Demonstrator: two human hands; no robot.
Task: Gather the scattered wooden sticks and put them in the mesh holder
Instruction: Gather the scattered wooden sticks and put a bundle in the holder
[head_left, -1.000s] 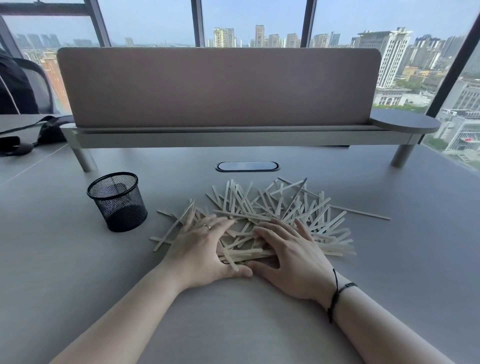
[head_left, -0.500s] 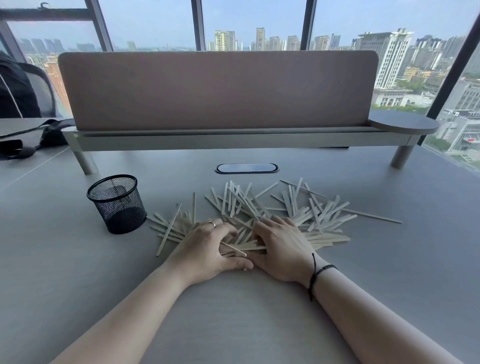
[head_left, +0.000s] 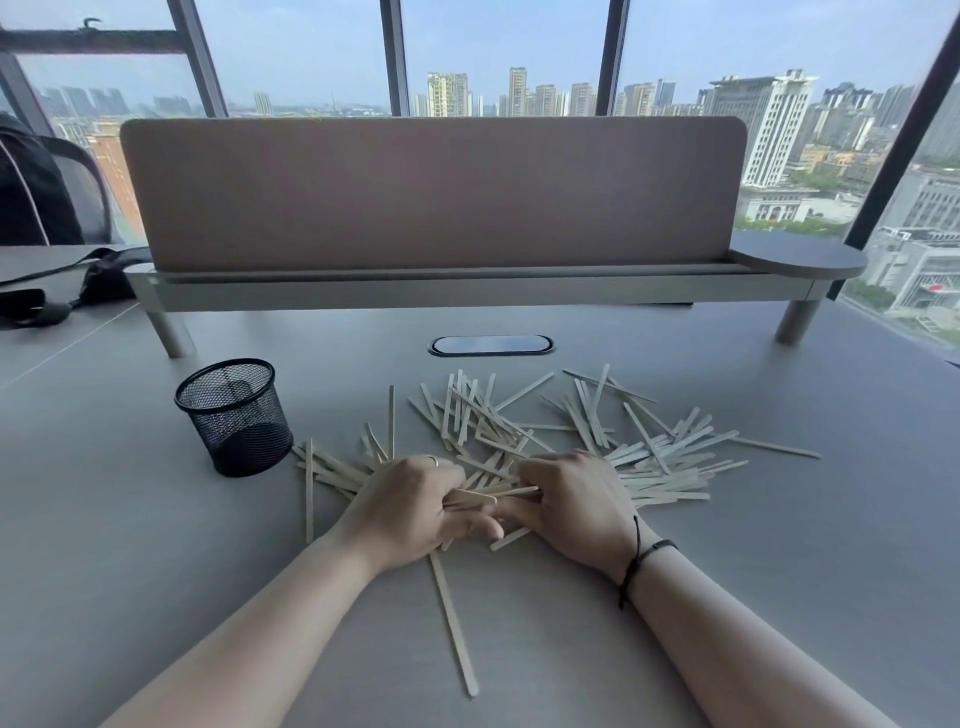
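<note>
Tabletop: mesh holder upright at left, just beside the left edge of the stick pile. Pile spreads across the middle, extending right. Left hand and right hand side by side on the pile's near edge, a few sticks between them. One stick lies alone nearer the person. Behind pile: cable slot, then divider panel on a raised shelf.

grey desk (sticks, mesh holder)
</note>
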